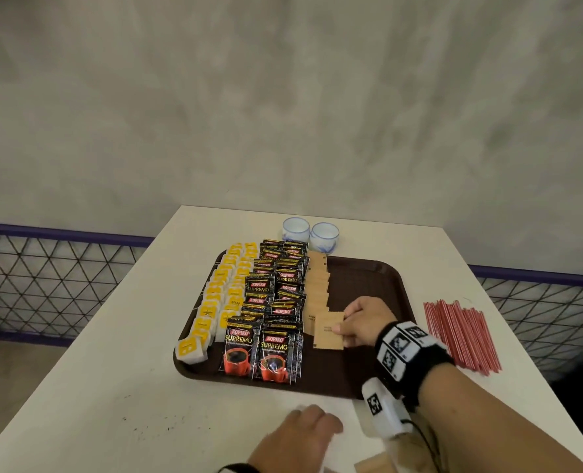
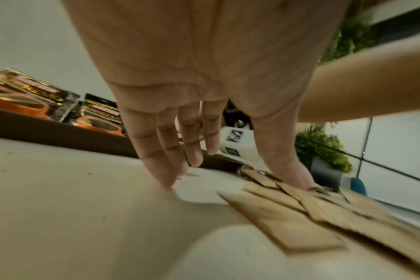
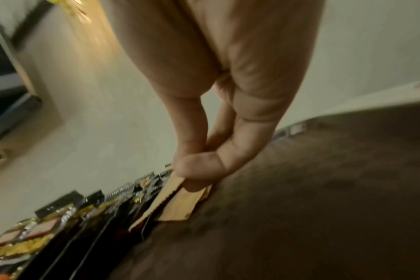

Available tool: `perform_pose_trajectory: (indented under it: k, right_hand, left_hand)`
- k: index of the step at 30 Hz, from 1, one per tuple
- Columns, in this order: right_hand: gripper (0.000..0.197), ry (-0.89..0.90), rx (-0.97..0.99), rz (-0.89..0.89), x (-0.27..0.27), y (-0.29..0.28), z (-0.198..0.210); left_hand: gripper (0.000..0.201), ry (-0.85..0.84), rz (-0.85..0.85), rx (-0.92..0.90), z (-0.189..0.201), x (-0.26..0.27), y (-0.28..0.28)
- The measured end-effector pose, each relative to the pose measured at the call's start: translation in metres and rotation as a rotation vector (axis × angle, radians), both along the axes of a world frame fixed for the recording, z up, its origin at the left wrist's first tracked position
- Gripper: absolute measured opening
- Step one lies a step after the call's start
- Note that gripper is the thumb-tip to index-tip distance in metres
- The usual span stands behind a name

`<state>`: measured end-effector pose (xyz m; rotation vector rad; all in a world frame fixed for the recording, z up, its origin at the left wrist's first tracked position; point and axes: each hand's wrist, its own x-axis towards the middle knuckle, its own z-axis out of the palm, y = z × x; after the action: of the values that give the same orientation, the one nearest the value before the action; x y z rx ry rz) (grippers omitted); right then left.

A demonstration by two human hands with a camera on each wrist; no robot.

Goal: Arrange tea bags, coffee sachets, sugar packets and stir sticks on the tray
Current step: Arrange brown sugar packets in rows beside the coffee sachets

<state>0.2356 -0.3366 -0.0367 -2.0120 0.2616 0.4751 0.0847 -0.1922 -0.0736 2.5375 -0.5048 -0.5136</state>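
A brown tray (image 1: 368, 278) holds two columns of yellow tea bags (image 1: 222, 295), two columns of black coffee sachets (image 1: 273, 302) and one column of brown sugar packets (image 1: 317, 288). My right hand (image 1: 339, 331) pinches a sugar packet (image 1: 327, 332) at the near end of that column; the right wrist view shows my right hand (image 3: 194, 176) with thumb and fingers closed on the sugar packet (image 3: 180, 204). My left hand (image 1: 303, 431) hovers flat over the table in front of the tray. In its wrist view the left hand (image 2: 240, 166) has straight fingers, its thumb touching loose sugar packets (image 2: 300, 214).
Red stir sticks (image 1: 461, 336) lie in a bundle on the white table (image 1: 129, 353), right of the tray. Two small white-and-blue cups (image 1: 310, 233) stand behind the tray. The tray's right part is bare. A wire fence runs behind the table on both sides.
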Motion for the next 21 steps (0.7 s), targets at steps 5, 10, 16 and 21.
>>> perform_pose_trajectory:
  k: [5,10,16,21]
  right_hand:
    - [0.028,0.093,-0.045,-0.052,0.020,0.028,-0.006]
    - [0.032,0.017,-0.330,0.088,0.037,0.031,-0.020]
    - [0.037,-0.011,-0.473,0.122,0.043,0.037,-0.023]
    - [0.024,-0.094,-0.464,0.156,0.023,0.031,0.004]
  left_hand:
    - [0.045,-0.148,0.029,0.250,-0.026,-0.013,-0.007]
    - [0.057,-0.164,0.077,0.291,-0.034,-0.006,-0.005]
    - [0.059,-0.133,0.068,0.060,-0.014,-0.002,-0.005]
    - [0.012,0.104,0.331,-0.224,0.004,0.008,0.009]
